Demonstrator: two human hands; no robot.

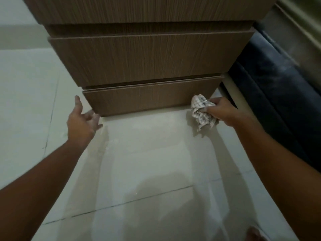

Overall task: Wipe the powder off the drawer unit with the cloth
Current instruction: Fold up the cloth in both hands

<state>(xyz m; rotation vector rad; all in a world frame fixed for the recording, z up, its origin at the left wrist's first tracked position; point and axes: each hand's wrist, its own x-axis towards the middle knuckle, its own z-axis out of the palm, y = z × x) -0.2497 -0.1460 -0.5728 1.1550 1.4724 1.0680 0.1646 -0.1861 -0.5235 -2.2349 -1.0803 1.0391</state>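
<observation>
Cloth (202, 111) bunched in right hand (220, 111) fingers by drawer unit (147, 100); left hand (81, 120) spread, empty

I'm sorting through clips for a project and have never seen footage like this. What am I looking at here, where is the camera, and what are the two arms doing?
There is no machine here: the camera is worn on a person's head and looks forward and down, so the two bare arms are that person's own. In front stands a brown wood-grain drawer unit on a pale tiled floor. The right hand grips a crumpled checked cloth beside the lower right corner of the bottom drawer. The left hand is empty, fingers spread, at the drawer's lower left corner. Faint whitish smudges, possibly powder, lie on the floor just before the unit. Something dark blue lies to the right; I cannot tell what.
</observation>
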